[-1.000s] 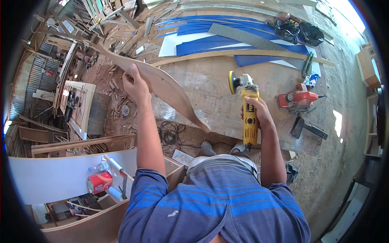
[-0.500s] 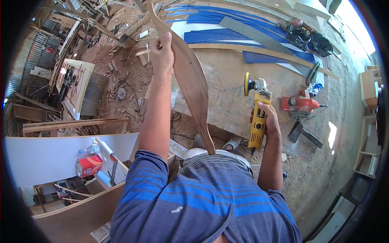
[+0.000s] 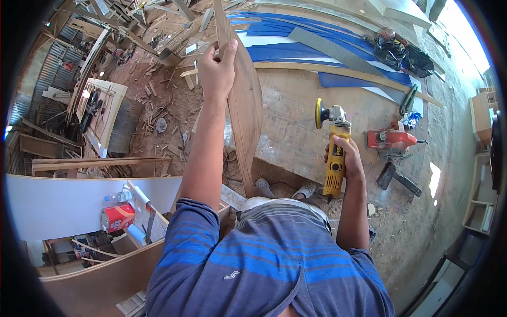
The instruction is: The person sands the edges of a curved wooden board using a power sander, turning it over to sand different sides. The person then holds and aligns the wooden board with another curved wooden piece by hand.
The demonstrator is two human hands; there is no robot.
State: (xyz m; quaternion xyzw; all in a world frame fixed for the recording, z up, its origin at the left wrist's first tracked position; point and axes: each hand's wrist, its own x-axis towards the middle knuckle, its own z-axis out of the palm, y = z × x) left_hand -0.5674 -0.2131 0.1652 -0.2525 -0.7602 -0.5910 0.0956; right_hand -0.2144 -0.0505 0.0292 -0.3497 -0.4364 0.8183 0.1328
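My left hand [image 3: 221, 68] grips the edge of a long, curved brown wooden piece [image 3: 245, 105], with the thumb lying on its face. The piece stands tilted in front of me; its narrow lower end comes down near my waist and its upper end runs out of the top of the view. In my right hand [image 3: 346, 156] is a yellow angle grinder [image 3: 335, 164], fingers wrapped around its body. A round yellow-rimmed pad [image 3: 320, 113] on the grinder faces left, toward the wood but apart from it.
A wooden worktable [image 3: 290, 116] carries blue strips [image 3: 280, 52], a red power planer [image 3: 391, 139], a hammer-like dark tool [image 3: 397, 178] and black plastic bags [image 3: 401, 53]. Wood scraps litter the ground at left. A white panel [image 3: 58, 208] and a red can [image 3: 118, 217] are at lower left.
The wooden piece has turned in my left hand, and its lower end has swung left. My left hand has shifted slightly right. The grinder has moved slightly left and down.
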